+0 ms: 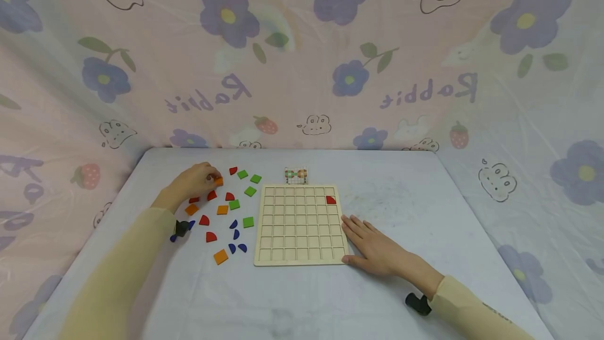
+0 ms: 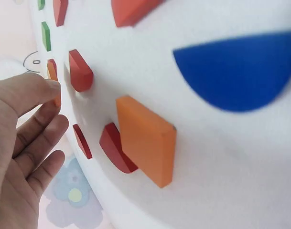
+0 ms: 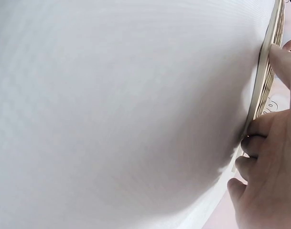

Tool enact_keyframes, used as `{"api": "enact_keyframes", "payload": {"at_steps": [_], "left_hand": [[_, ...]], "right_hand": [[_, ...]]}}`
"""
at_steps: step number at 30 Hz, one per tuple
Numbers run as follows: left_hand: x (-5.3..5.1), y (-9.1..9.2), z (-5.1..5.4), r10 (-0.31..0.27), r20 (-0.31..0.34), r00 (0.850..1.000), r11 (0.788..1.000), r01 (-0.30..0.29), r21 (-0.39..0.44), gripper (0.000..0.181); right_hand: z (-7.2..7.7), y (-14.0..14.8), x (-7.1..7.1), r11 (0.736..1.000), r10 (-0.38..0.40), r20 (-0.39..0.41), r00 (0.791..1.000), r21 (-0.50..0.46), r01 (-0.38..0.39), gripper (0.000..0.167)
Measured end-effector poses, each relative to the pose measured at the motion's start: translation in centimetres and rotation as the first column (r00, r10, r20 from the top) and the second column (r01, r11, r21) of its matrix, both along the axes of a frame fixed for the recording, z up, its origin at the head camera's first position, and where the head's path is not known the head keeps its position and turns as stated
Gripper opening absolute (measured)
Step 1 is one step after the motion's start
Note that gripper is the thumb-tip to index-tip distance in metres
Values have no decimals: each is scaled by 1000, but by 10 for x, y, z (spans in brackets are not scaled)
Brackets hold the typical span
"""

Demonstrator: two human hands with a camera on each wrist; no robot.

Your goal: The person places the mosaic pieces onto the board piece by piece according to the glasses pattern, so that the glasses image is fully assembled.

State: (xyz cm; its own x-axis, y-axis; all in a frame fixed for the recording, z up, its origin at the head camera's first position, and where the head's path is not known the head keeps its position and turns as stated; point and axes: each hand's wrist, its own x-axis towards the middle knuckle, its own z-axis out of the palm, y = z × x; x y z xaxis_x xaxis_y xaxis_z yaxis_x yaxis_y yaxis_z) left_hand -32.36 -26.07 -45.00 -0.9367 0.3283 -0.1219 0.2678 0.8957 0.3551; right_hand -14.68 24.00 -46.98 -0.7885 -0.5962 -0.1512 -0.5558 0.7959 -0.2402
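Observation:
In the head view my left hand (image 1: 192,180) pinches an orange square tile (image 1: 219,181) at the far left. The left wrist view shows that orange tile (image 2: 57,99) edge-on by the thumb and forefinger, the other fingers loosely bent. Red quarter-round pieces (image 1: 212,195) lie around this hand. Flat on the table, my right hand (image 1: 375,248) touches the right edge of a wooden grid board (image 1: 302,263) with extended fingers and thumb. One red quarter-round piece (image 1: 331,200) sits in a cell near the board's upper right corner.
Green squares (image 1: 248,222), blue half-rounds (image 1: 236,234) and more orange squares (image 1: 220,257) are scattered left of the board. A small patterned card (image 1: 295,176) lies against the board's far edge. Printed fabric (image 1: 302,67) hangs behind the white table (image 1: 401,188).

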Motion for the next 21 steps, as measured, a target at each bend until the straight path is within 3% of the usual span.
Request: {"api": "enact_keyframes", "payload": {"at_steps": [6,13,21], "left_hand": [[5,7,4,-30,-56,998,998,33,55,34],[9,29,10,-61,-121,991,992,74,102,34],[13,65,19,-158,-197,968,974,185,129,31]], "right_hand": [[-2,1,0,1000,-7,3,1000,6,7,84],[-4,1,0,1000,-3,-5,1000,0,3,84],[-2,1,1,1000,4,-6,1000,-6,-4,84]]}}
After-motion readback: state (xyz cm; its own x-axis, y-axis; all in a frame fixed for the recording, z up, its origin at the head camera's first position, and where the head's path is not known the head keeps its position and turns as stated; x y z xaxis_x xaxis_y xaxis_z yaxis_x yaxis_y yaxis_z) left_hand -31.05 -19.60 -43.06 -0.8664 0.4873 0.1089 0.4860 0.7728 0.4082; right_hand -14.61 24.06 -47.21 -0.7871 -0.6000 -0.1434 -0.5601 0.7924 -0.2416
